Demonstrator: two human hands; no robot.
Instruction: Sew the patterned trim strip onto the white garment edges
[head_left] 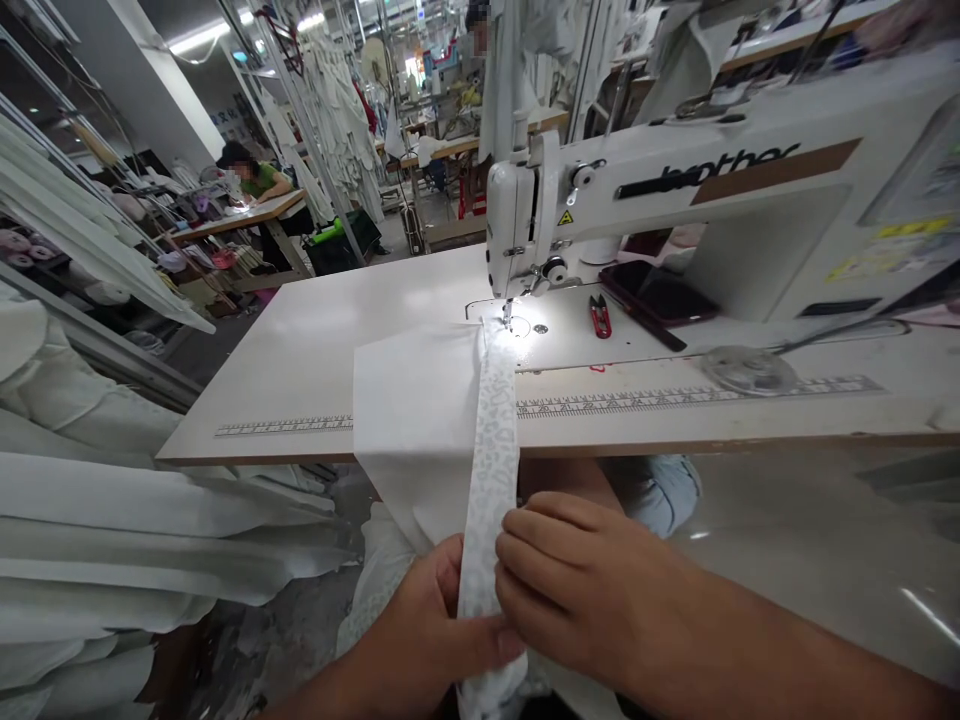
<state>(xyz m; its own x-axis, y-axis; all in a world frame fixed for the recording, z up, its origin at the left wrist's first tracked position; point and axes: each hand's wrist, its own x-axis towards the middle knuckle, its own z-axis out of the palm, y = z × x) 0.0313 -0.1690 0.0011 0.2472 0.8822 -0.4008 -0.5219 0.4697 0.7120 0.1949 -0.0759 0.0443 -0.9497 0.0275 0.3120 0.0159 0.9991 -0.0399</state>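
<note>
A long white lace strip [495,440] runs from the needle of the white sewing machine [675,200] down over the table's front edge, lying along the right edge of a plain white fabric panel [416,410]. Below the table edge, my left hand [427,620] pinches the strip from the left with the thumb on top. My right hand [577,580] presses closed fingers onto the strip from the right. The strip's lower end hangs past my hands.
Red thread snips [599,316] and a dark phone [660,295] lie right of the needle. A ruler strip [675,398] runs along the table's front. White garments [112,520] hang at left. Other people work at tables behind.
</note>
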